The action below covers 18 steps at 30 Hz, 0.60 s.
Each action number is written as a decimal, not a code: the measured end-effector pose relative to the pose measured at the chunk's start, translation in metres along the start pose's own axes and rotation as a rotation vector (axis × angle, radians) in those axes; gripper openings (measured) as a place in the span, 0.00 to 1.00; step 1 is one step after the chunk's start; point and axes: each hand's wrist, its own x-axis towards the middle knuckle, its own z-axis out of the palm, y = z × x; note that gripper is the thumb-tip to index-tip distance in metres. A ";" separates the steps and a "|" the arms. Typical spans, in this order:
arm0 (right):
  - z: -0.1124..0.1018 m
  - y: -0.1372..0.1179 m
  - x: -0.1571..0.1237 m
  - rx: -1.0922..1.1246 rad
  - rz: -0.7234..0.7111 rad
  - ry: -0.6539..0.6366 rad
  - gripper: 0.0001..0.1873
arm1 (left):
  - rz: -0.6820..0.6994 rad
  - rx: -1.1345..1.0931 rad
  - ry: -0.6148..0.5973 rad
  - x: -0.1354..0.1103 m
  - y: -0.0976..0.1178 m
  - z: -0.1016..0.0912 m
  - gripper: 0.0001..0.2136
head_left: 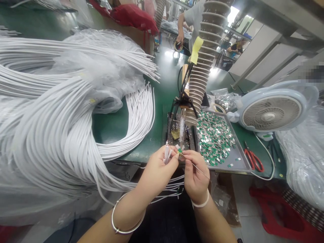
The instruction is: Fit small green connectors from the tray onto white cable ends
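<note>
My left hand (158, 167) is closed round the ends of a few white cables (167, 153), which trail down past my lap. My right hand (193, 172) pinches a thin solder wire (199, 170) close to a small green circuit board (179, 150) held at the cable ends. Both hands meet just below the tip of a soldering iron (182, 130) fixed upright in a black stand (186, 101) at the green table's (141, 135) front edge.
A huge bundle of white cables (50, 128) fills the left. A metal tray (238, 158) with several green boards sits right of the stand, red cutters (253, 160) and a white fan (272, 113) beyond. Another person (189, 20) works at the back.
</note>
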 end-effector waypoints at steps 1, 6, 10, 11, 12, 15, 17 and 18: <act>0.000 0.000 -0.001 0.004 0.005 -0.001 0.12 | -0.001 0.013 -0.004 0.000 -0.001 0.000 0.05; -0.002 0.001 -0.003 0.012 0.011 0.005 0.13 | 0.003 0.080 -0.018 0.000 -0.001 -0.001 0.05; -0.002 0.002 -0.001 -0.008 0.004 -0.002 0.12 | 0.012 0.058 -0.001 0.000 -0.001 0.000 0.04; -0.002 0.001 0.000 -0.007 0.001 -0.006 0.11 | 0.010 0.056 0.003 0.001 0.000 0.000 0.04; -0.001 0.001 0.000 -0.005 -0.001 -0.008 0.11 | 0.008 0.056 0.008 0.001 0.001 0.000 0.04; -0.001 0.001 0.002 -0.002 -0.004 -0.003 0.12 | 0.017 0.053 0.012 0.002 0.004 0.001 0.03; 0.000 0.000 0.004 -0.008 -0.010 0.002 0.11 | 0.031 0.044 0.013 0.003 0.006 0.001 0.04; 0.000 0.000 0.005 -0.013 -0.014 0.005 0.11 | 0.033 0.041 0.013 0.004 0.006 0.001 0.05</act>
